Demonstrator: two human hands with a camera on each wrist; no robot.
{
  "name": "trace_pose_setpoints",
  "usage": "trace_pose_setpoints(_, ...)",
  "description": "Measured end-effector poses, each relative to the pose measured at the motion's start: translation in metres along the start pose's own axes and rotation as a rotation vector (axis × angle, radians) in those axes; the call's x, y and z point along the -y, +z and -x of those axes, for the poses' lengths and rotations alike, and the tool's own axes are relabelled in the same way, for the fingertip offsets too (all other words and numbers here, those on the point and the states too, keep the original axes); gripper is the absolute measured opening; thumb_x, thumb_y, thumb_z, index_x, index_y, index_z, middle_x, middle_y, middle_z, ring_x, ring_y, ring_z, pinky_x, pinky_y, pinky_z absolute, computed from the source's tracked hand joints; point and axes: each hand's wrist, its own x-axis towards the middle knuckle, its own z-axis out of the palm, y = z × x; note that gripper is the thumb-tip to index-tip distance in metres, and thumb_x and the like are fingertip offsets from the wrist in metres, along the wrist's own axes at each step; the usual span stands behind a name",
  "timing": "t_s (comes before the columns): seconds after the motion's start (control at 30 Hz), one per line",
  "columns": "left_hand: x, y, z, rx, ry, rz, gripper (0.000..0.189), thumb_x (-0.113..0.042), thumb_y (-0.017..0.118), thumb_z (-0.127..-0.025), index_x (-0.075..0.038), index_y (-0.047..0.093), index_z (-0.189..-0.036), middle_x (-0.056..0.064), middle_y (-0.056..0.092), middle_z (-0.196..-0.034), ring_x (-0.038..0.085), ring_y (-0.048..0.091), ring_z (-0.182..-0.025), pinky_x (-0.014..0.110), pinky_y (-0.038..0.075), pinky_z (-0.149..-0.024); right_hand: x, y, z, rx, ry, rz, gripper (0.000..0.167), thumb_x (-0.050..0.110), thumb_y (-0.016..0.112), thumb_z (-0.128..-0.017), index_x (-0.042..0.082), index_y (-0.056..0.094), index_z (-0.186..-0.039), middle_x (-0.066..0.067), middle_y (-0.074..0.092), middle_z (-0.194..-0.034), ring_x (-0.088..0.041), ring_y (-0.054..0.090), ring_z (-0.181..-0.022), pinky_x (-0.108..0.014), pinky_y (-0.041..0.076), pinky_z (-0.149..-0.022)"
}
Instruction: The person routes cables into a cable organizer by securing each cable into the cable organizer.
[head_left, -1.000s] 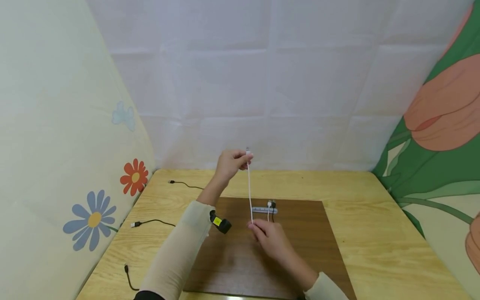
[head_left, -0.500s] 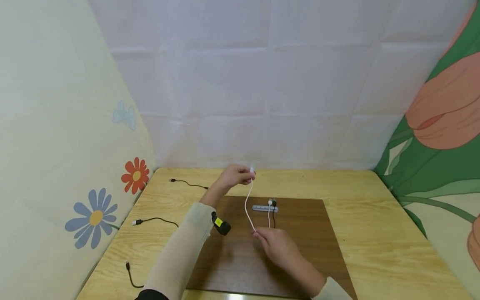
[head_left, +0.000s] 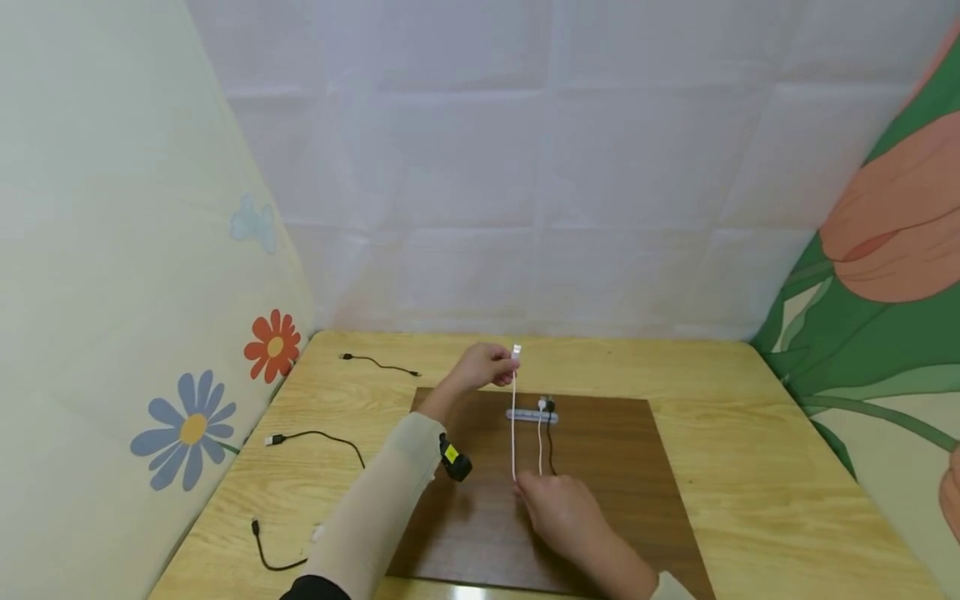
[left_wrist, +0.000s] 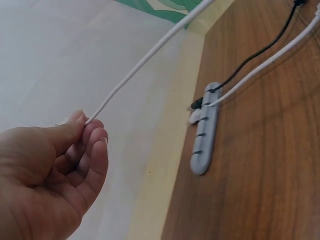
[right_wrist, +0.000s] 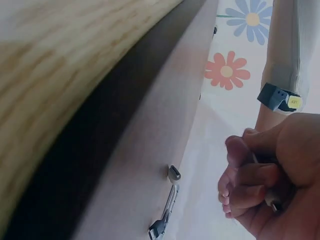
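Note:
A white USB cable [head_left: 513, 425] runs straight and nearly upright between both hands in the head view. My left hand [head_left: 483, 367] pinches its upper end just below the metal plug, which points up. Lower down, my right hand [head_left: 566, 512] grips the other end with curled fingers; in the right wrist view, a small connector tip [right_wrist: 274, 204] shows inside this hand. Just behind the held cable, a grey slotted cable holder [left_wrist: 206, 135] lies on the brown board [head_left: 465, 533]. A white cable [left_wrist: 267, 62] and a black cable [left_wrist: 250, 57] sit in neighbouring slots towards one end.
Three short black cables lie on the wooden table to the left: a far one [head_left: 378, 364], a middle one [head_left: 322, 434] and a near one [head_left: 266, 554]. A small white thing [head_left: 317, 531] is partly hidden by my left sleeve. A pale sheet [head_left: 525, 167] hangs behind the table.
My left hand has come down and slightly right. My right hand has moved lower, nearer the front. The cable between them bent half a second ago and is straight again now.

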Motion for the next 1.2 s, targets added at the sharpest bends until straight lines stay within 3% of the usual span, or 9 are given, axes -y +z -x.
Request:
trace_pose_setpoints(0.13,0.01,0.008,-0.002,0.02,0.036,-0.11,0.023,-0.02,0.062,-0.103,-0.001,0.068,-0.093,0.005,0.069,-0.081,0.01,0.061,-0.07,0.024,0.053,-0.065,0.002,0.002,0.003,0.038,-0.013,0.058,0.024,0.016,0.069,-0.093,0.015,0.054,-0.074,0.002,0.054,-0.056,-0.016,0.052,-0.047,-0.029,0.038,-0.041)
trace_pose_setpoints(0.27,0.018,0.016,-0.002,0.026,0.055,-0.194,0.024,-0.021,0.06,-0.103,-0.003,0.067,-0.089,0.015,0.07,-0.087,0.015,0.054,-0.071,0.025,0.043,-0.064,0.002,0.005,0.006,0.032,-0.057,0.121,0.023,0.013,0.072,-0.088,0.015,0.055,-0.073,0.0,0.055,-0.056,-0.019,0.053,-0.046,-0.031,0.038,-0.039)
trace_pose_setpoints(0.37,0.021,0.022,-0.001,0.022,0.03,-0.187,0.024,-0.021,0.061,-0.103,-0.003,0.067,-0.088,0.019,0.069,-0.089,0.015,0.05,-0.069,0.026,0.04,-0.063,0.001,0.008,0.007,0.012,-0.095,0.163,0.023,0.013,0.073,-0.086,0.014,0.054,-0.071,0.0,0.055,-0.055,-0.02,0.053,-0.045,-0.032,0.037,-0.039)
trace_pose_setpoints(0.63,0.02,0.031,0.001,0.032,-0.032,-0.118,0.022,-0.02,0.062,-0.102,-0.005,0.064,-0.085,0.008,0.066,-0.079,0.014,0.051,-0.067,0.025,0.041,-0.059,-0.002,0.009,0.01,0.066,-0.099,0.133,0.021,0.016,0.073,-0.088,0.014,0.058,-0.073,-0.001,0.057,-0.058,-0.019,0.055,-0.047,-0.032,0.039,-0.04)
trace_pose_setpoints(0.93,0.021,0.031,0.0,0.132,-0.032,-0.078,0.016,-0.016,0.062,-0.102,-0.003,0.066,-0.093,0.002,0.065,-0.081,0.012,0.059,-0.075,0.024,0.048,-0.068,-0.005,0.01,0.013,0.138,-0.069,0.104,0.022,0.022,0.072,-0.09,0.017,0.059,-0.073,0.0,0.057,-0.06,-0.021,0.056,-0.05,-0.033,0.039,-0.041)
trace_pose_setpoints(1.1,0.023,0.032,-0.003,0.174,-0.017,-0.04,0.013,-0.012,0.065,-0.1,-0.001,0.066,-0.093,0.003,0.066,-0.082,0.012,0.061,-0.073,0.024,0.05,-0.067,-0.006,0.008,0.014,0.157,-0.062,0.098,0.023,0.022,0.072,-0.089,0.018,0.058,-0.071,0.001,0.057,-0.059,-0.019,0.055,-0.05,-0.033,0.04,-0.042)
trace_pose_setpoints(1.2,0.025,0.033,-0.004,0.177,-0.004,-0.065,0.012,-0.013,0.067,-0.098,-0.002,0.067,-0.091,0.002,0.067,-0.081,0.011,0.061,-0.072,0.023,0.049,-0.065,-0.006,0.006,0.015,0.16,-0.06,0.102,0.025,0.021,0.072,-0.089,0.017,0.058,-0.069,0.0,0.057,-0.059,-0.02,0.055,-0.05,-0.034,0.04,-0.043)
